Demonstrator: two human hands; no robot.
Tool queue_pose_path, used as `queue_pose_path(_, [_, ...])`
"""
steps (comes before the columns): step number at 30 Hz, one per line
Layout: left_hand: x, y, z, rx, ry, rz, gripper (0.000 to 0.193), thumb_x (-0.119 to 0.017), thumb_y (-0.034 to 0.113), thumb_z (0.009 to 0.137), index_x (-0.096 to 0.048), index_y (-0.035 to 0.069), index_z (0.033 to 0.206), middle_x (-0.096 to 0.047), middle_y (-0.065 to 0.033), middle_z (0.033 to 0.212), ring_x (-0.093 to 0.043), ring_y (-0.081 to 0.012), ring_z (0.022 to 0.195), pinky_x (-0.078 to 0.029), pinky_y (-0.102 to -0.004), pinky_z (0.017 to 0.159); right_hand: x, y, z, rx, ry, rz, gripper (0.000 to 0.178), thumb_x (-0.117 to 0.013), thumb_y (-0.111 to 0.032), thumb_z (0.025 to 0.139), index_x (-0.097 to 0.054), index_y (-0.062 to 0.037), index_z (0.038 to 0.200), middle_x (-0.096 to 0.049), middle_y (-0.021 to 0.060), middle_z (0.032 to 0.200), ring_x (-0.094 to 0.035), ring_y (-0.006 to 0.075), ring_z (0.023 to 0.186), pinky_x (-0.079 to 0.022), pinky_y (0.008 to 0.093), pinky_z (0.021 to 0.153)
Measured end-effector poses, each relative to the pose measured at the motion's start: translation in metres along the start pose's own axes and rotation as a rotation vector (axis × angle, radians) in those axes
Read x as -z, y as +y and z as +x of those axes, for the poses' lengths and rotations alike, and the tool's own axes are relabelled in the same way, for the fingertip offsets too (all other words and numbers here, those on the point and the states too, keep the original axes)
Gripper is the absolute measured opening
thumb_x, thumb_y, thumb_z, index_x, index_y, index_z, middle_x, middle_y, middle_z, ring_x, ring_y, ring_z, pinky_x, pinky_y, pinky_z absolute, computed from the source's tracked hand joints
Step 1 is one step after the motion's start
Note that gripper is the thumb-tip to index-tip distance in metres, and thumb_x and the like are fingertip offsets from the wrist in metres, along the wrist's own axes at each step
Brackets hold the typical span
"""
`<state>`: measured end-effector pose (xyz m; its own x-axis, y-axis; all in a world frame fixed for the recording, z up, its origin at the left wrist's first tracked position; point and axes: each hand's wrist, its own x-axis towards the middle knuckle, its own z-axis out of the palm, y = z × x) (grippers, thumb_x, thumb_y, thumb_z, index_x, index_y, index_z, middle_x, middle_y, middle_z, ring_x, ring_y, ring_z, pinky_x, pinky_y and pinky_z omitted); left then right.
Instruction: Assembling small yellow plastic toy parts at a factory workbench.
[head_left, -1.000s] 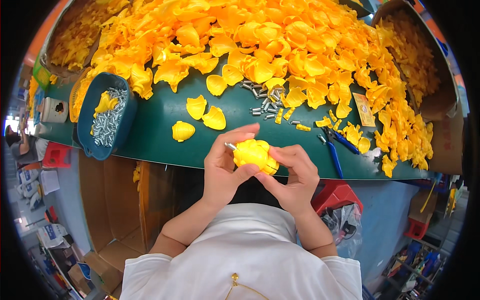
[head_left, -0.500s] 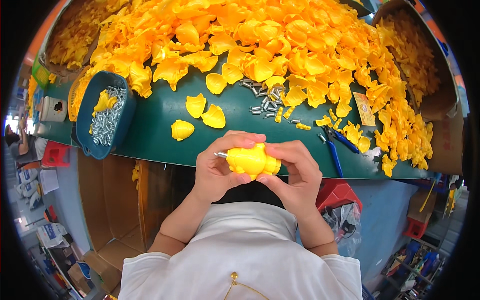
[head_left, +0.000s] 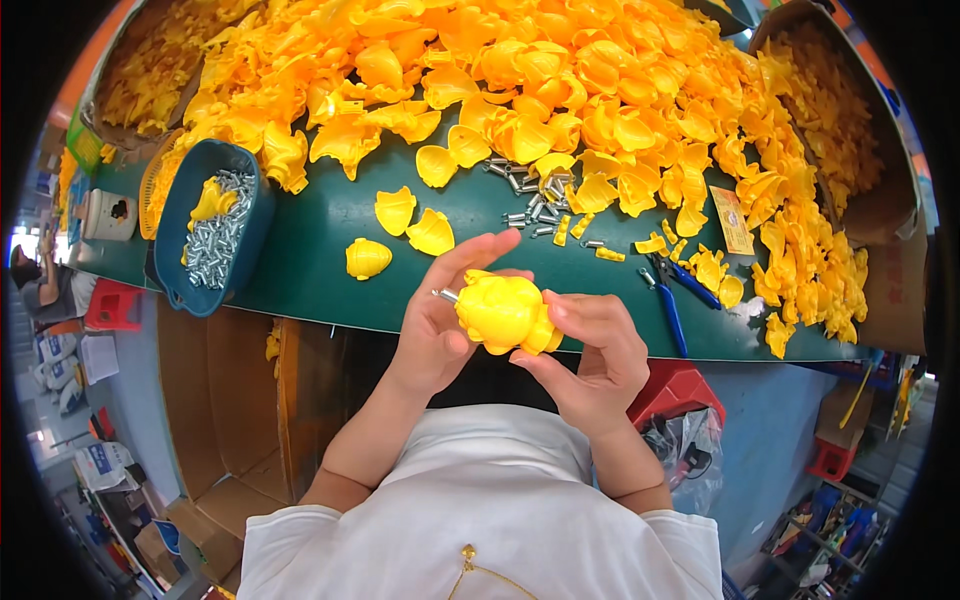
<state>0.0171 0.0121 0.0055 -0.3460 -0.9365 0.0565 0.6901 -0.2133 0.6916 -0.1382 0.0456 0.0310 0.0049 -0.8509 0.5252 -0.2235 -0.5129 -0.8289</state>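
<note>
A yellow plastic body part (head_left: 500, 312), rounded with raised shapes, is in front of me at the table edge. A small silver spring (head_left: 446, 295) pokes out of its left end. My right hand (head_left: 598, 345) pinches the other end between thumb and fingers. Fingers apart, my left hand (head_left: 428, 330) is open beside and behind the part; whether its far fingers touch it I cannot tell. On the green table (head_left: 320, 270) beyond lie a closed yellow piece (head_left: 368, 259) and two curved half shells, one of them a yellow shell (head_left: 431, 232).
A big heap of yellow shells (head_left: 600, 90) covers the back. At left stands a blue tub (head_left: 258, 230) of silver springs. Loose springs (head_left: 540, 210), small yellow pieces and blue-handled pliers (head_left: 670, 318) lie at right. Cardboard boxes stand at both sides; a red stool (head_left: 665, 392) is below.
My left thumb and fingers have let go of the yellow body part and spread apart. The part has tilted and turned slightly in my right hand.
</note>
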Motion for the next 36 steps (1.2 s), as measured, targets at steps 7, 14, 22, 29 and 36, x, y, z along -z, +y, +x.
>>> queue_pose_path(7, [0.008, -0.002, -0.006, 0.109, -0.065, -0.145, 0.079, -0.075, 0.036, 0.072, -0.035, 0.006, 0.133, -0.043, -0.0145, 0.134, -0.048, -0.0263, 0.119, -0.042, -0.0392, 0.099, -0.009, 0.000, -0.007, -0.101, 0.093, 0.262, 0.073, -0.078, -0.002, 0.068, -0.036, -0.0007, 0.128, -0.058, 0.0141, 0.106, -0.059, 0.0223, 0.097, -0.049, 0.0334, 0.086])
queue_pose_path(14, [0.004, -0.004, 0.000, -0.019, 0.038, -0.282, 0.031, -0.061, 0.022, 0.087, -0.052, 0.005, 0.112, -0.053, -0.0152, 0.123, -0.047, -0.0298, 0.120, -0.038, -0.0409, 0.101, -0.028, 0.011, -0.010, -0.328, 0.133, 0.560, 0.052, -0.061, 0.003, 0.078, -0.043, -0.0015, 0.126, -0.039, 0.0124, 0.126, -0.039, 0.0226, 0.122, -0.033, 0.0342, 0.102])
queue_pose_path(22, [-0.004, 0.012, -0.004, -0.380, -0.017, 0.608, 0.020, -0.062, 0.006, 0.084, -0.056, 0.001, 0.102, -0.055, -0.0126, 0.108, -0.052, -0.0262, 0.109, -0.042, -0.0354, 0.093, -0.018, 0.004, 0.009, -0.284, -0.014, 0.424, 0.025, -0.067, 0.001, 0.077, -0.058, 0.0005, 0.100, -0.052, 0.0158, 0.113, -0.052, 0.0288, 0.112, -0.044, 0.0354, 0.092])
queue_pose_path(29, [-0.003, 0.016, -0.001, -0.452, -0.057, 0.738, 0.019, -0.059, 0.008, 0.086, -0.054, 0.002, 0.104, -0.055, -0.0131, 0.108, -0.053, -0.0275, 0.106, -0.040, -0.0374, 0.094, -0.024, 0.007, 0.009, -0.348, 0.047, 0.573, 0.020, -0.067, 0.005, 0.075, -0.060, 0.0003, 0.094, -0.054, 0.0147, 0.109, -0.054, 0.0276, 0.109, -0.047, 0.0353, 0.090])
queue_pose_path(36, [0.009, 0.029, -0.021, -0.393, 0.083, 0.703, 0.018, -0.046, 0.022, 0.095, -0.051, 0.005, 0.097, -0.058, -0.0144, 0.101, -0.055, -0.0263, 0.101, -0.039, -0.0380, 0.093, -0.034, 0.001, 0.004, -0.357, -0.145, 0.314, 0.036, -0.072, 0.000, 0.070, -0.059, -0.0007, 0.104, -0.051, 0.0121, 0.112, -0.052, 0.0199, 0.107, -0.045, 0.0290, 0.090])
